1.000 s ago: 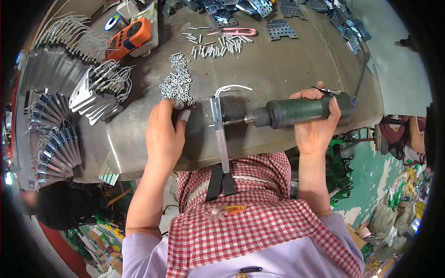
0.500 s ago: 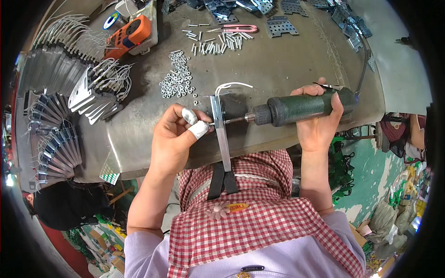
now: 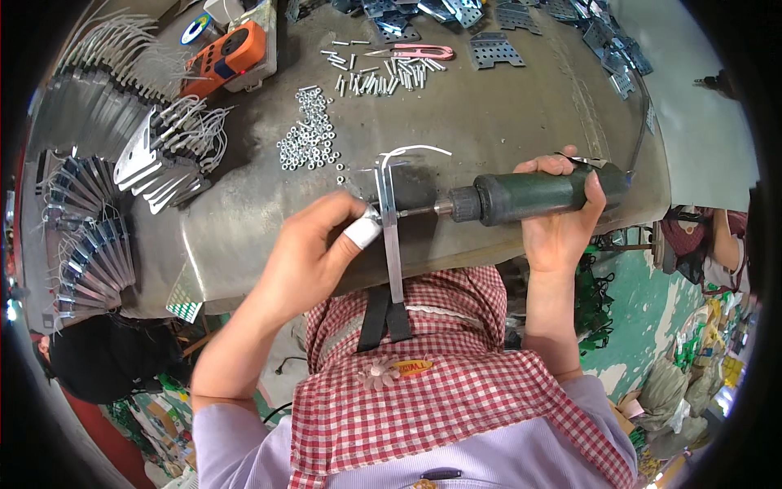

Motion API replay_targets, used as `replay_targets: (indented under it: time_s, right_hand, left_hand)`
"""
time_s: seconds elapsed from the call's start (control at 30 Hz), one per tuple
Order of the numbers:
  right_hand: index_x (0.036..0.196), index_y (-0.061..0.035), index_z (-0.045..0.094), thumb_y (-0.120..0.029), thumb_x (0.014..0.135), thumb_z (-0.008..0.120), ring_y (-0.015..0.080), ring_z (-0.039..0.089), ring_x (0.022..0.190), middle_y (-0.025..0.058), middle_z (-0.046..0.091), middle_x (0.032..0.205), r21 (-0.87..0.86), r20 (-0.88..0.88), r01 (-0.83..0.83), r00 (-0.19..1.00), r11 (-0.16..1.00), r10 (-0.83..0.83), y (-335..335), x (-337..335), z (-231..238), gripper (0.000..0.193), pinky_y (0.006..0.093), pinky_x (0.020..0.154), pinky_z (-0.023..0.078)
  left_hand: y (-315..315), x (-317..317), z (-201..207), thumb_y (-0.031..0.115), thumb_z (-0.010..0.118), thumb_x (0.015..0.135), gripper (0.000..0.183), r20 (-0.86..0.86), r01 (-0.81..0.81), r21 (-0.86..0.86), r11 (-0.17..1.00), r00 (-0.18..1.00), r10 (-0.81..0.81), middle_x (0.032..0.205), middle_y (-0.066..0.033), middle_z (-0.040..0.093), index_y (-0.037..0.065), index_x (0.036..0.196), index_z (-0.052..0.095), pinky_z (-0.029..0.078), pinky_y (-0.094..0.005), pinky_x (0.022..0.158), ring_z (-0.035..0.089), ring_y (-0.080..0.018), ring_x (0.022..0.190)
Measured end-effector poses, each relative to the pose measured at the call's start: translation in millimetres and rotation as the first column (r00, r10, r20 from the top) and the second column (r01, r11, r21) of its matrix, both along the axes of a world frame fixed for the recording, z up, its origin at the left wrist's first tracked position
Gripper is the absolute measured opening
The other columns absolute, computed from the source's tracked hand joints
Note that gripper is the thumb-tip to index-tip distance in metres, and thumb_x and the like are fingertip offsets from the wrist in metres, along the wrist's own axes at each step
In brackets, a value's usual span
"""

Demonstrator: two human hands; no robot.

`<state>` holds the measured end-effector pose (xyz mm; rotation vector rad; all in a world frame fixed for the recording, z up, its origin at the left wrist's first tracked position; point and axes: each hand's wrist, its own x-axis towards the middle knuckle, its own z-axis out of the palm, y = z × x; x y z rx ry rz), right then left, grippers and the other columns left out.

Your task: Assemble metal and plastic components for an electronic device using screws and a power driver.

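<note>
My left hand [image 3: 314, 248] is closed in a pinch at the left face of a narrow metal bar [image 3: 393, 253]. White covers wrap its fingertips and hide the small piece between them. From the bar's top comes a white wire [image 3: 423, 150]; its lower end hangs past the table edge. My right hand [image 3: 555, 220] is wrapped round a dark green electric screwdriver [image 3: 533, 198], lying level. Its bit [image 3: 417, 212] points left and meets the bar's right side, opposite my left fingertips. Small nuts [image 3: 312, 134] lie in a pile beyond my left hand.
Short metal pins or screws [image 3: 383, 83] and pink-handled snips [image 3: 419, 52] lie farther back. Perforated blue-grey plates [image 3: 497, 50] are heaped along the far edge. Wired metal parts [image 3: 167, 159] stack at the left, near an orange device [image 3: 224, 61]. A cord [image 3: 643, 122] trails from the screwdriver.
My left fingers have closed in tighter against the bar, with the forefinger curled over. The bar stands a little more upright. The screwdriver stays in my right hand, still against the bar.
</note>
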<state>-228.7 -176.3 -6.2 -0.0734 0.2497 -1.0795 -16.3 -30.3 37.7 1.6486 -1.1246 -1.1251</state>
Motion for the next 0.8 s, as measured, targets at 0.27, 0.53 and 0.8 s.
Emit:
replay_targets:
  time_s: [0.27, 0.53, 0.8]
  right_hand:
    - [0.102, -0.0088, 0.048, -0.021, 0.076, 0.061, 0.0160, 0.051, 0.084, 0.0008, 0.051, 0.082, -0.009, 0.149, -0.019, 0.989, 1.000, 0.020, 2.4, 10.3, -14.9, 0.032, 0.0384, 0.092, 0.035]
    - [0.104, -0.0085, 0.048, -0.020, 0.077, 0.060, 0.0159, 0.051, 0.085, 0.0009, 0.052, 0.083, -0.053, 0.160, -0.017, 0.987, 0.998, 0.025, -0.7, 9.7, -12.2, 0.032, 0.0386, 0.092, 0.034]
    - [0.110, -0.0067, 0.044, -0.020, 0.078, 0.059, 0.0199, 0.050, 0.087, 0.0055, 0.052, 0.086, -0.173, -0.112, 0.018, 0.993, 0.985, -0.038, -5.2, 9.2, -11.1, 0.037, 0.0409, 0.090, 0.037]
  left_hand:
    - [-10.1, -0.3, 13.3, 0.016, 0.063, 0.076, 0.029, 0.436, 0.175, 0.009, 0.985, 0.885, -0.161, 0.088, -0.0197, 0.054, 0.000, 0.096, 0.049, 0.042, -0.0436, 0.069, 0.051, -0.0398, 0.084]
    - [-16.9, 8.4, 14.9, 0.019, 0.062, 0.077, 0.030, 0.384, 0.251, 0.054, 0.966, 0.888, -0.252, 0.089, -0.0189, 0.056, 0.002, 0.099, 0.053, 0.043, -0.0405, 0.069, 0.053, -0.0368, 0.081]
    - [-2.4, 14.9, -8.5, 0.024, 0.066, 0.076, 0.044, 0.026, 0.028, 0.157, 0.987, 0.999, -0.033, 0.089, -0.0183, 0.061, -0.008, 0.103, 0.051, 0.047, -0.0323, 0.070, 0.060, -0.0202, 0.077]
